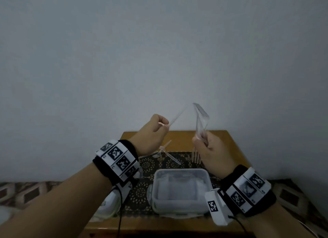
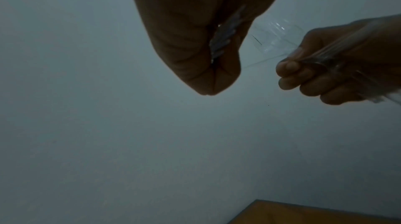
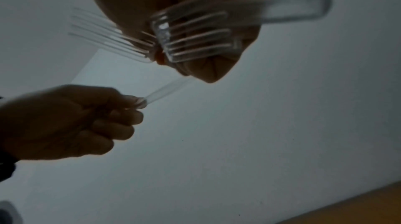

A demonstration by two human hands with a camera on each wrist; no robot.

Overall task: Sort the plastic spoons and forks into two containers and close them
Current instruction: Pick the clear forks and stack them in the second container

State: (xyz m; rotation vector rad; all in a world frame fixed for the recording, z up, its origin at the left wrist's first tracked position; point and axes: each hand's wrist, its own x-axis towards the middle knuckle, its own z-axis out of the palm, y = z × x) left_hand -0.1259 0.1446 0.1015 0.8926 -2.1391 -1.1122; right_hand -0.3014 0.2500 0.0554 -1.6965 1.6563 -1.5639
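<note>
- Left hand (image 1: 152,131) was raised above the wooden table (image 1: 229,142), pinching one clear plastic utensil (image 1: 177,116) by its end; whether spoon or fork could not be told.
- Right hand (image 1: 206,149) gripped a bundle of clear plastic forks (image 1: 201,124), tines pointing down.
- Two loose clear forks (image 1: 164,151) lay on the dark patterned mat (image 1: 147,164).
- A translucent rectangular container (image 1: 182,189) stood open, nearer the person.
</note>
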